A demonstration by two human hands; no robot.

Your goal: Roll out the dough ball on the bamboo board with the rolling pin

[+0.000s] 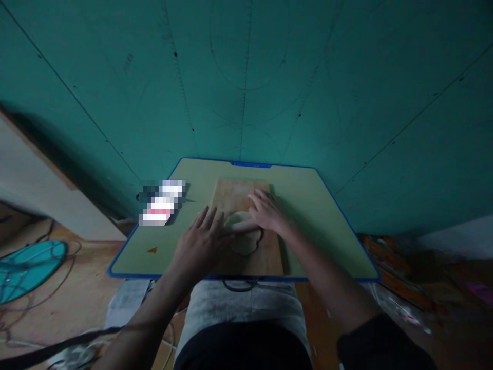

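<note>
A pale rolling pin [243,226] lies crosswise on a flattened sheet of dough [246,244]. Under the dough is a wooden board [265,264]. My left hand [202,237] covers the pin's left end, palm down, its fingers reaching forward past it. Over the right end rests my right hand [265,209], with its fingers slightly bent and pointing to the far side. Both ends of the pin are hidden beneath the hands. The dough's edge is uneven and shows on both sides of the pin.
The board sits on a small pale table [316,221] with a blue rim. At its left lies a phone-like object [164,203], blurred out, near a small orange scrap [152,250]. A green wall [246,103] stands behind. Cables and a teal round object [33,267] are on the floor at left.
</note>
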